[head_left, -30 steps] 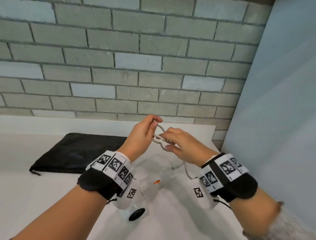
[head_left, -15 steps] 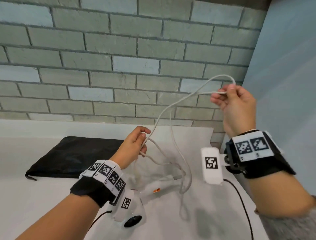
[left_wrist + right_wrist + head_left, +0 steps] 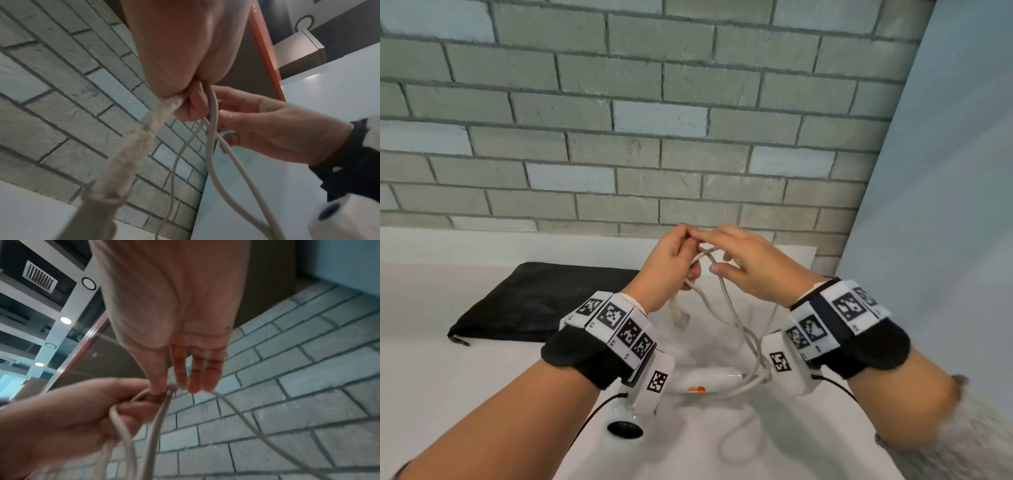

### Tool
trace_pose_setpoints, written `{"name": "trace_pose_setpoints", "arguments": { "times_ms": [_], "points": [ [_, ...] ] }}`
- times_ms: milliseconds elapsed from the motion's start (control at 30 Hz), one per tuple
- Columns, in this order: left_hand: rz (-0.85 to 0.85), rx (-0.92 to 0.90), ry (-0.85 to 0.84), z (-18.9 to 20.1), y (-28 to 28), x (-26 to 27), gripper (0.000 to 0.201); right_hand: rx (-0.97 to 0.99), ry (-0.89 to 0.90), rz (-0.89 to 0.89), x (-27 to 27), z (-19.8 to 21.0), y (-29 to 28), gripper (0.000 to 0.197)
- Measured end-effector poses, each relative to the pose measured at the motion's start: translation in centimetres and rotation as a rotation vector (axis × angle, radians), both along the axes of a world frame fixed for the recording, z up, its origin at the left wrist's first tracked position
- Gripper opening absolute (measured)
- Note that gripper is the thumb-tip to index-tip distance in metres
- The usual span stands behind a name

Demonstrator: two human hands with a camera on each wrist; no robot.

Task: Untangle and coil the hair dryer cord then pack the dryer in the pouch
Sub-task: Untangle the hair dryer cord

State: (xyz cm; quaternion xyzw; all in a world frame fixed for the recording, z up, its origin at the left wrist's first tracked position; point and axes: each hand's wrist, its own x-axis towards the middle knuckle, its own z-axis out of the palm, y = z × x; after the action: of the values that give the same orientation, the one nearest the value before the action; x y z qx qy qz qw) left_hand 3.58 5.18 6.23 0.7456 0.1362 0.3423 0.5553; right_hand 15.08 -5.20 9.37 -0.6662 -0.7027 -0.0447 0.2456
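Observation:
Above the counter my left hand (image 3: pixel 677 255) grips several loops of the pale grey cord (image 3: pixel 729 308). The cord's ribbed plug end (image 3: pixel 680 317) hangs below its fist; in the left wrist view that plug end (image 3: pixel 127 154) runs down from the curled fingers. My right hand (image 3: pixel 734 255) meets the left with straight fingers, and a strand of cord (image 3: pixel 246 418) passes under its fingertips (image 3: pixel 195 386). The white hair dryer (image 3: pixel 710 380) with an orange switch lies on the counter below both hands. The black pouch (image 3: pixel 544 301) lies flat at the left.
A grey brick wall (image 3: pixel 654 137) stands close behind, with a pale blue panel (image 3: pixel 945 205) at the right. The white counter (image 3: pixel 448 377) reaches left and toward me. Slack cord (image 3: pixel 739 442) loops on it in front of the dryer.
My right hand, raised high to the right with a length of cord half a second ago, has come back down to the left hand. The left hand stayed put.

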Motion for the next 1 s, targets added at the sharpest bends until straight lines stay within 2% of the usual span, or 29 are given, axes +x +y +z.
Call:
{"name": "trace_pose_setpoints", "arguments": {
  "times_ms": [67,133,233,333,500,567,667,733,800,867,933,1000],
  "points": [
    [-0.008,-0.008,-0.015,0.2,0.3,-0.3,0.018,-0.049,0.015,-0.01,-0.4,-0.3,0.6,0.053],
    [0.017,0.037,-0.026,0.3,0.7,-0.7,0.019,-0.019,-0.029,-0.033,-0.3,-0.1,0.6,0.045],
    [0.179,0.253,0.025,0.2,1.7,-1.4,0.018,0.255,-0.069,-0.056,0.5,1.0,-0.1,0.025],
    [0.251,0.304,0.046,0.5,2.9,-2.0,0.02,0.448,-0.012,-0.22,2.7,2.1,-1.3,0.019],
    [0.239,0.281,0.0,1.7,3.5,-3.0,0.027,0.6,0.325,-0.497,8.1,1.7,-3.1,0.023],
    [0.202,0.261,-0.034,2.1,3.5,-3.2,0.028,0.528,0.315,-0.582,9.6,1.1,-3.3,0.022],
    [0.119,0.319,-0.064,2.8,3.0,-3.3,0.03,0.306,0.257,-0.633,10.1,-1.0,-3.0,0.021],
    [0.071,0.342,-0.088,3.1,2.6,-3.1,0.031,0.144,0.312,-0.642,9.8,-2.6,-2.6,0.021],
    [0.015,0.333,-0.123,3.5,2.3,-2.9,0.031,-0.036,0.298,-0.627,9.1,-3.7,-2.3,0.035],
    [-0.033,0.279,-0.163,3.9,2.1,-2.7,0.031,-0.116,0.214,-0.531,7.9,-3.8,-1.9,0.045],
    [-0.042,0.213,-0.197,4.5,2.0,-2.3,0.032,-0.097,0.329,-0.345,5.6,-3.0,-1.6,0.041],
    [-0.025,0.171,-0.22,5.1,1.8,-1.9,0.033,-0.205,0.493,-0.168,3.2,-2.3,-1.3,0.034]
  ]
}}
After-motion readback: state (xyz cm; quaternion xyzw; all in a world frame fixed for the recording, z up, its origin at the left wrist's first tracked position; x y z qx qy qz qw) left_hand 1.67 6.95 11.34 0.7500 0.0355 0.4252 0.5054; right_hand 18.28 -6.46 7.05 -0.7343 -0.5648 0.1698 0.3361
